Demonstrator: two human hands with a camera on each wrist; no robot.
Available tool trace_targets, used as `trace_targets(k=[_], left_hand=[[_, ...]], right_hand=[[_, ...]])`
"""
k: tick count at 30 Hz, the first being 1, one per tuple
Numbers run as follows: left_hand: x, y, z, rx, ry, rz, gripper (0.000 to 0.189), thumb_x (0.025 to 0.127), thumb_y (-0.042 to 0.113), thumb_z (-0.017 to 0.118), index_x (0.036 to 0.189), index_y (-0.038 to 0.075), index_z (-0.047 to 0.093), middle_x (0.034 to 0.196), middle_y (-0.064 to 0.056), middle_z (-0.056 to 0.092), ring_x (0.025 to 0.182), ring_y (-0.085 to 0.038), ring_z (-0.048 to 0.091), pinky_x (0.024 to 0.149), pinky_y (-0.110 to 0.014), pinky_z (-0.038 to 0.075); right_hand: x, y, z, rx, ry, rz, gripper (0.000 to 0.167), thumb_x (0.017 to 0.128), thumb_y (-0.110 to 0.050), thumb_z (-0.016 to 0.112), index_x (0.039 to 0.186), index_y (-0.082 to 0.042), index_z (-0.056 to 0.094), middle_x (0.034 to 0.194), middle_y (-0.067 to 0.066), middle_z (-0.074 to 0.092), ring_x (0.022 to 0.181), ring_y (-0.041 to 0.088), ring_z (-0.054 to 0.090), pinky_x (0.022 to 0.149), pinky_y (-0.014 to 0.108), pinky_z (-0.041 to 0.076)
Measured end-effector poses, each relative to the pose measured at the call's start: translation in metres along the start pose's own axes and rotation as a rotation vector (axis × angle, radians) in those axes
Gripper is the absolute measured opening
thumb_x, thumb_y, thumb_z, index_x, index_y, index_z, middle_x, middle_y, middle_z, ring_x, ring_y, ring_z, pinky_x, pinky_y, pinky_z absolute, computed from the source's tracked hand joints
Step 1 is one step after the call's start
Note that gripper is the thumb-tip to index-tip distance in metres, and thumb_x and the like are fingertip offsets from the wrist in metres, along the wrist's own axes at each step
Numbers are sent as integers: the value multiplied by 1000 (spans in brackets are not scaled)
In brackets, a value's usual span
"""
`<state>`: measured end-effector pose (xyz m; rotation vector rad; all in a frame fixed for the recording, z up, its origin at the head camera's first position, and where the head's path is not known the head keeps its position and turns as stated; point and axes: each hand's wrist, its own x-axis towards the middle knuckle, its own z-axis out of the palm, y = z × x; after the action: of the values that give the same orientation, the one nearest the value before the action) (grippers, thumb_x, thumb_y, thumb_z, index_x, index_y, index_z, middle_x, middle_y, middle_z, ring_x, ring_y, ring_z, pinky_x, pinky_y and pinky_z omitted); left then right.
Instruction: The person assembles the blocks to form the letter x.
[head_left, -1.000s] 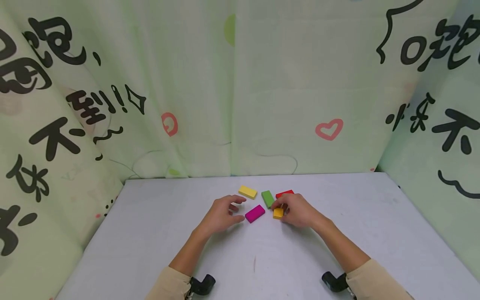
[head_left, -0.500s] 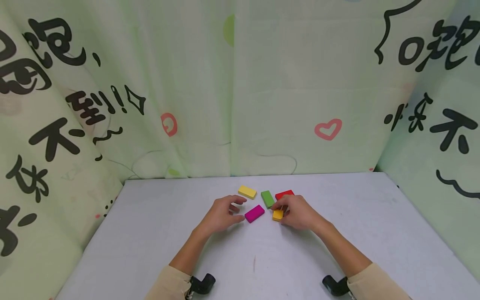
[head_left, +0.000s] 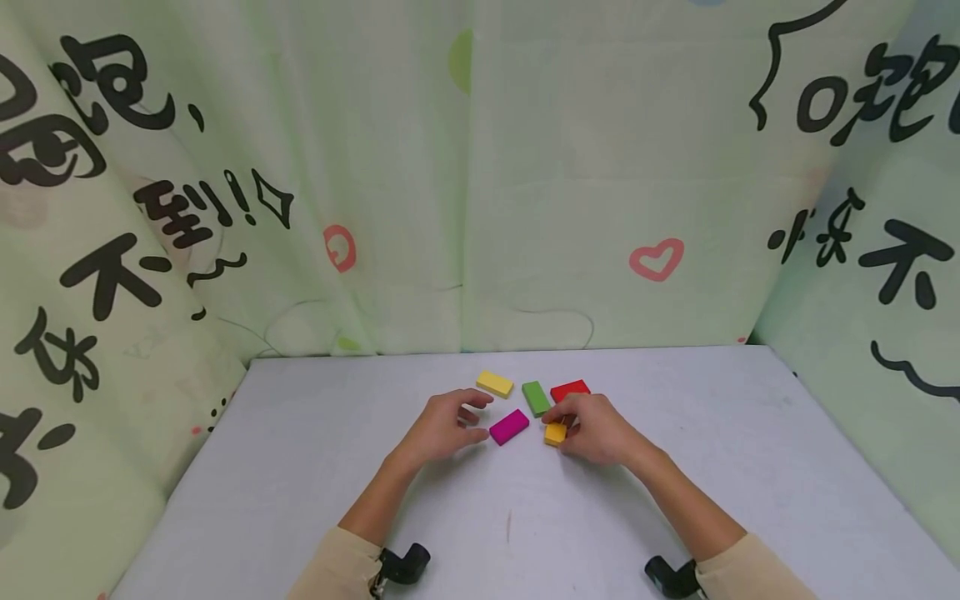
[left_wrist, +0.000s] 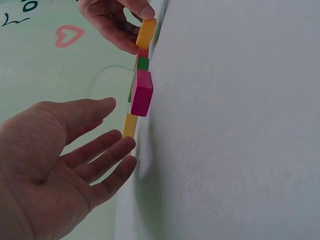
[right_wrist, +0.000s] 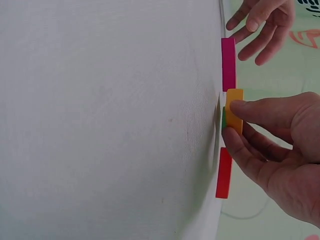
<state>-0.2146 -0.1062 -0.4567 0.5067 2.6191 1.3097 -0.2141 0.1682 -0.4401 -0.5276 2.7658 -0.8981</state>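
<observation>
My right hand [head_left: 600,429] pinches an orange block [right_wrist: 234,115] between thumb and fingers. Whether that block touches the table I cannot tell. Beside a magenta block [head_left: 509,427], my left hand [head_left: 447,427] is held with fingers apart and nothing in them; its thumb tip comes close to the block's left end. Behind the magenta block lie a yellow block [head_left: 495,384] and a green block [head_left: 536,399]. A red block [head_left: 570,390] is just beyond my right hand, partly covered by it in the head view.
The blocks lie on a white-covered table [head_left: 300,467], towards its far edge. Pale green curtains [head_left: 390,183] with black characters and red hearts hang behind and at both sides. Each wrist carries a black camera [head_left: 406,564].
My right hand has drawn the orange block slightly towards me, away from the red block, which now shows more. The left hand and the other blocks stay put.
</observation>
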Motion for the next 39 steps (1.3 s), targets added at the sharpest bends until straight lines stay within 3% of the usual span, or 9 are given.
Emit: trace_targets(k=[8, 21, 32, 39], left_hand=[[5, -2, 0, 6, -14, 15, 46, 90, 12, 81, 134, 10, 67, 129, -9, 70, 111, -26, 70, 93, -39, 61], [9, 0, 2, 1, -26, -12, 49, 90, 12, 82, 136, 12, 66, 130, -7, 69, 112, -25, 70, 94, -39, 61], [9, 1, 6, 0, -36, 19, 48, 90, 11, 81, 136, 11, 66, 129, -8, 70, 113, -26, 70, 95, -40, 60], [9, 1, 6, -6, -36, 19, 49, 90, 12, 82, 136, 12, 67, 128, -7, 71, 112, -25, 70, 95, -40, 60]], right_hand=[[-8, -5, 2, 43, 2, -3, 35, 81, -1, 86, 114, -7, 78, 100, -1, 71, 92, 16, 62, 74, 25, 59], [-13, -14, 6, 48, -17, -27, 33, 82, -1, 85, 113, -8, 78, 100, -3, 72, 93, 14, 62, 75, 23, 60], [-25, -20, 9, 82, -53, -99, 30, 82, -2, 85, 111, -6, 77, 98, -4, 71, 92, 16, 64, 74, 19, 57], [-28, -23, 14, 80, -53, -78, 30, 82, -2, 85, 111, -7, 77, 97, -4, 71, 92, 16, 63, 74, 18, 56]])
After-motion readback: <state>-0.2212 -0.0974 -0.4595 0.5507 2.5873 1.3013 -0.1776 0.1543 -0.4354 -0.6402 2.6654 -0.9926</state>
